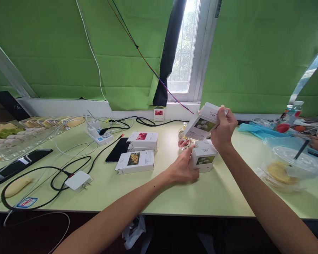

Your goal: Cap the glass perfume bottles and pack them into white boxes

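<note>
My right hand (pixel 223 129) is closed on the end of a white cardboard box (pixel 202 124) with a white-flower picture, holding it tilted above the table. Below it, a second white box (pixel 204 159) with a similar picture stands on the table. My left hand (pixel 184 166), slightly blurred, grips that lower box from its left side. Just behind the hands are small glass jars (pixel 184 142) with reddish contents, partly hidden. To the left lie a white box with a yellow-flower picture (pixel 135 161) and a white box with a red picture (pixel 142 139).
A dark tablet (pixel 117 150) lies under the left boxes. Cables, a power strip (pixel 99 135) and a white charger (pixel 78 180) spread leftward, near a phone (pixel 23 163). On the right sits a bagged plastic cup (pixel 288 165); bottles (pixel 287 114) stand behind it.
</note>
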{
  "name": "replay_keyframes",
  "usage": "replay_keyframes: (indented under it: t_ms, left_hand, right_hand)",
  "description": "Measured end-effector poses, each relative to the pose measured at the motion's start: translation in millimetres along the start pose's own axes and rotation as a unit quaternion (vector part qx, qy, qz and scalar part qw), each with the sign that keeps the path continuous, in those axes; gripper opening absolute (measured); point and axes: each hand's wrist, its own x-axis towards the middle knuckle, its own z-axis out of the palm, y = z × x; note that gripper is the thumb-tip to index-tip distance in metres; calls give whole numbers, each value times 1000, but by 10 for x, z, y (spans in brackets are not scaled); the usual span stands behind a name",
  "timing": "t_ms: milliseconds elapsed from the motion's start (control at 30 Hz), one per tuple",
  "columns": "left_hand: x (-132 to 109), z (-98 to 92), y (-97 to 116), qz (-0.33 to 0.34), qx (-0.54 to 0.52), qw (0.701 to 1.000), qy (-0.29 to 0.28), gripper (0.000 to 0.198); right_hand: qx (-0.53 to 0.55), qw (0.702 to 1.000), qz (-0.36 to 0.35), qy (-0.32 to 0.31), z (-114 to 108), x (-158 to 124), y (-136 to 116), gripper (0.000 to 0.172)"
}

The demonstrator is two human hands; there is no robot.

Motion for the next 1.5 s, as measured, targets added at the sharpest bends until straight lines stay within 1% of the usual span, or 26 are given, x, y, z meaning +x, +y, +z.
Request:
replay_keyframes:
  t_ms: [100, 200, 267, 300, 367, 467, 500, 567, 633, 700, 733, 800, 833, 900, 967, 1033, 1133, 1200, 1300, 1400, 1500]
  left_hand:
    - [-3, 2, -22, -7, 20, 1000, 8, 81]
    - [10, 46, -67, -28, 45, 998, 22, 62]
    - [31, 83, -88, -46, 68, 996, 38, 52]
    - [42, 99, -93, -56, 89, 993, 44, 49]
    - [59, 122, -93, -74, 172, 980, 61, 44]
    - [58, 131, -85, -75, 278, 954, 89, 37]
    - [51, 126, -83, -63, 298, 947, 98, 34]
    - [39, 104, -76, -15, 322, 937, 132, 32]
    - [33, 62, -61, 55, 326, 923, 198, 32]
    - [35, 5, -36, 116, 313, 899, 282, 23]
    - [36, -23, -23, 141, 306, 887, 315, 20]
    - [34, -67, -5, 167, 301, 873, 344, 15]
    - [30, -78, -3, 171, 305, 870, 347, 15]
    - [19, -73, -13, 184, 317, 870, 329, 18]
    - [9, -43, -35, 184, 318, 874, 317, 18]
    - [4, -8, -58, 181, 318, 879, 306, 17]
    - [0, 17, -76, 157, 323, 888, 287, 18]
    - [-4, 16, -75, 138, 327, 893, 276, 19]
    - [-11, 10, -63, 121, 321, 902, 262, 20]
    - [-17, 15, -53, 107, 316, 911, 242, 23]
    - [-23, 28, -54, 91, 319, 918, 218, 26]
  right_hand:
    - [-7, 1000, 0, -4, 29, 10, 4, 53]
    - [-31, 999, 1, -19, 62, 10, 7, 51]
    - [-50, 998, -6, -39, 102, -6, 0, 49]
    - [-61, 997, -11, -52, 128, -22, -6, 48]
    - [-88, 992, -21, -83, 193, -70, -22, 46]
    - [-117, 983, -4, -139, 303, -172, -34, 44]
    - [-117, 981, 4, -152, 337, -209, -31, 43]
    - [-120, 975, 22, -184, 395, -284, -17, 41]
    - [-125, 968, 43, -215, 435, -354, 4, 39]
    - [-136, 962, 51, -231, 458, -417, 24, 37]
    - [-140, 960, 57, -238, 465, -446, 33, 36]
    - [-144, 954, 73, -251, 472, -495, 47, 35]
    - [-145, 951, 83, -259, 473, -515, 54, 34]
    - [-153, 942, 111, -277, 470, -545, 64, 32]
    - [-174, 928, 140, -299, 461, -557, 69, 31]
    - [-209, 912, 155, -318, 446, -551, 60, 29]
    - [-263, 896, 134, -332, 415, -508, 15, 24]
    - [-285, 893, 109, -330, 383, -461, -30, 19]
    - [-296, 887, 93, -341, 301, -361, -86, 17]
    - [-327, 882, 72, -333, 160, -206, -94, 19]
    - [-401, 860, 42, -313, -34, 23, -40, 21]
